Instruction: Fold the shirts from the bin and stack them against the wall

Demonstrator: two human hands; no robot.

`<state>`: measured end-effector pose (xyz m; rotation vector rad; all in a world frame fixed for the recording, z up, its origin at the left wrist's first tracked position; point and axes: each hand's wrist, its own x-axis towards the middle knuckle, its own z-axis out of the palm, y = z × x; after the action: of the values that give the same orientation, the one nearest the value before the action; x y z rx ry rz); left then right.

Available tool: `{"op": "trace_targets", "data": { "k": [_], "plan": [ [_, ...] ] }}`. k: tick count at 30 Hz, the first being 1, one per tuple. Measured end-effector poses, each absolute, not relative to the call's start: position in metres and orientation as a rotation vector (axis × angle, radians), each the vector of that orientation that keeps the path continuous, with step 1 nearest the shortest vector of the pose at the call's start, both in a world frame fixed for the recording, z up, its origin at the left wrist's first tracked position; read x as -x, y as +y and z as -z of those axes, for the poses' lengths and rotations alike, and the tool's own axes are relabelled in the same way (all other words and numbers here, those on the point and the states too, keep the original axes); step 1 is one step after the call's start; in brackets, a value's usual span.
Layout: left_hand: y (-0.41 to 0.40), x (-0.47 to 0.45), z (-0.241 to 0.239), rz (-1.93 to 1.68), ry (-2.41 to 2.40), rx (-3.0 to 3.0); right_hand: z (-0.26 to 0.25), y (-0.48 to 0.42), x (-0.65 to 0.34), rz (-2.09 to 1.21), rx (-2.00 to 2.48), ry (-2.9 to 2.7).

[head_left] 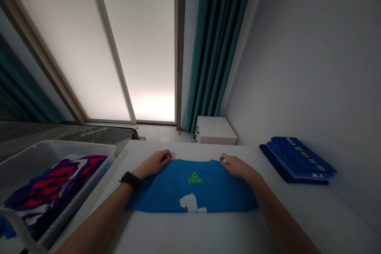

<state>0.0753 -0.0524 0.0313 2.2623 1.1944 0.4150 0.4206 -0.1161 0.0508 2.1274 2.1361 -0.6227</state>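
Note:
A blue T-shirt point(160, 190) lies on the white table point(190, 232) in front of me, its collar edge away from me and its lower edge folded straight. A green PEAK logo and a white print show on it. My left hand point(154, 163), with a black watch on the wrist, pinches the shirt's top left shoulder. At the top right shoulder my right hand point(237, 166) is closed on the fabric with bent fingers.
A stack of folded blue shirts point(297, 158) lies on the table's right side by the wall. At left stands a clear plastic bin point(111, 151) with purple and red clothes point(59, 184). Beyond the table are a white cabinet point(216, 129) and a teal curtain point(217, 47).

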Motion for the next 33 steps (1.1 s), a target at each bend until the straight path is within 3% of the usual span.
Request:
{"op": "trace_targets", "data": {
  "k": [17, 28, 33],
  "plan": [
    [-0.059, -0.089, -0.021, -0.532, 1.128, -2.35, -0.031, -0.207, -0.429, 0.39, -2.312, 2.045],
    [-0.057, -0.086, -0.015, -0.51, 1.153, -2.371, -0.018, -0.214, -0.431, 0.167, -2.303, 1.965],
    [-0.054, -0.086, -0.012, -0.528, 1.137, -2.381, -0.014, -0.214, -0.431, -0.03, -2.318, 2.262]
  ]
}}
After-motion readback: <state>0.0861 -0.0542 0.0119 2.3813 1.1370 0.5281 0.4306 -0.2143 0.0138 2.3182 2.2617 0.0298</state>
